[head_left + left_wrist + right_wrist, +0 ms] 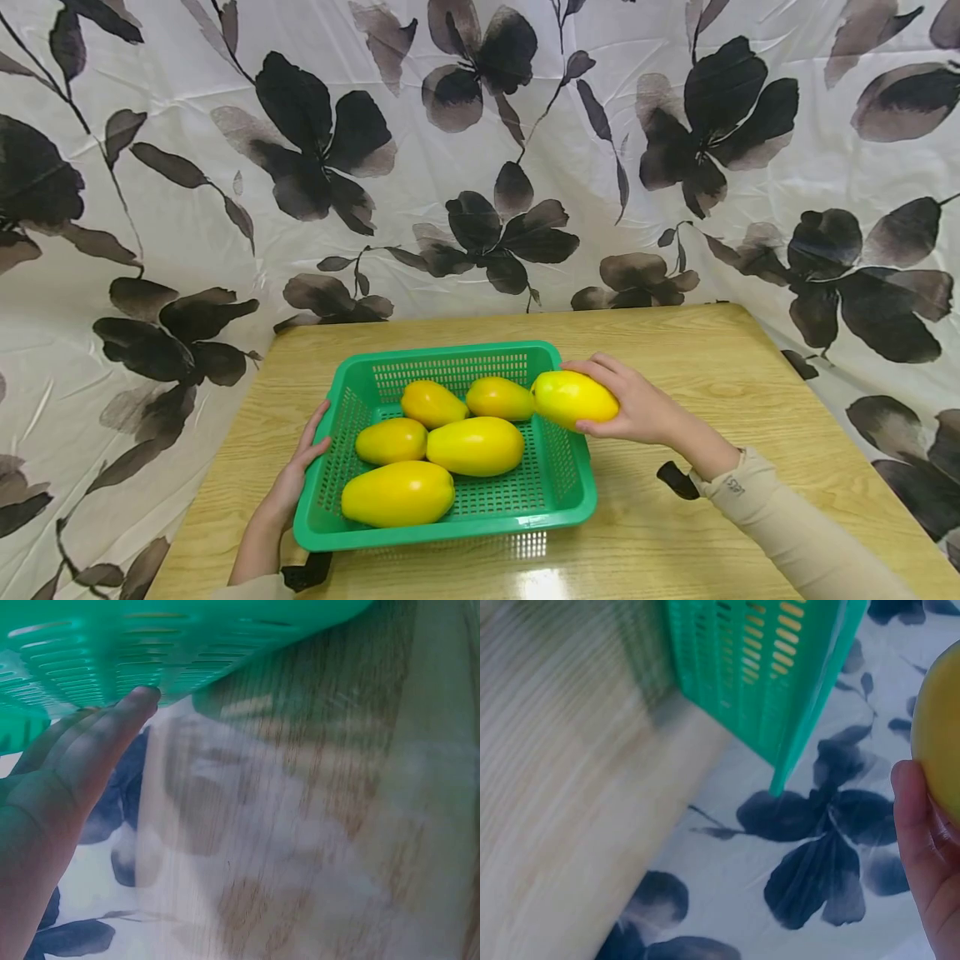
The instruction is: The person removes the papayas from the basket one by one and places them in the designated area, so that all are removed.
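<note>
My right hand grips a yellow papaya over the right rim of a green plastic basket. In the right wrist view, the thumb presses the side of the papaya, most of which is cut off by the frame. Several more yellow papayas lie in the basket, among them a large one at the front left and another near the middle. At the basket's left side, my left hand rests with extended fingers against the wall; the left wrist view shows the fingers touching the slotted side.
The basket stands on a light wooden table, whose glossy top reflects light. Behind and beside the table hangs white cloth printed with dark flowers. Both wrists wear dark straps below beige sleeves.
</note>
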